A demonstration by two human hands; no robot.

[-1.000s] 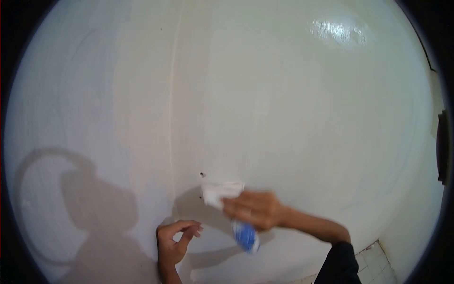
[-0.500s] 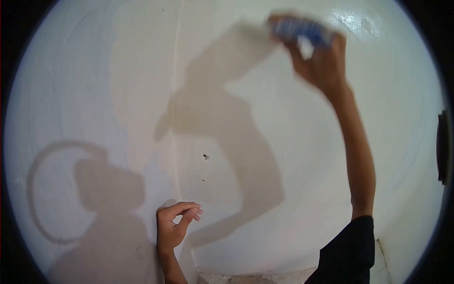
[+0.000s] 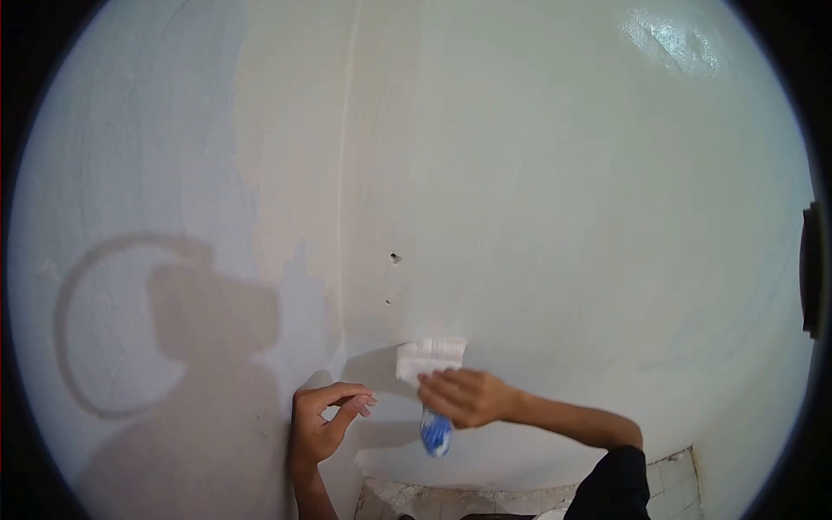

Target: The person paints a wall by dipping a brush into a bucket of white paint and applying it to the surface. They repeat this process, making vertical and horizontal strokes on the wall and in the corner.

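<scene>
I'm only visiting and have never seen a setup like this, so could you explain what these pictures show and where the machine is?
There is no machine arm here: these are a person's own bare hands. One camera, worn on the person's head, takes every picture, looking forward and down.

The pale surface is a wall, meeting another wall at a corner. It has two small dark marks, one above the other. The big dark shape on the left is a shadow, and tiles show at the bottom.

The right hand holds a wide brush with a blue and white handle, its whitish bristles up at the wall. The left hand has curled fingers and holds nothing I can see; whether it touches the wall is unclear.
</scene>
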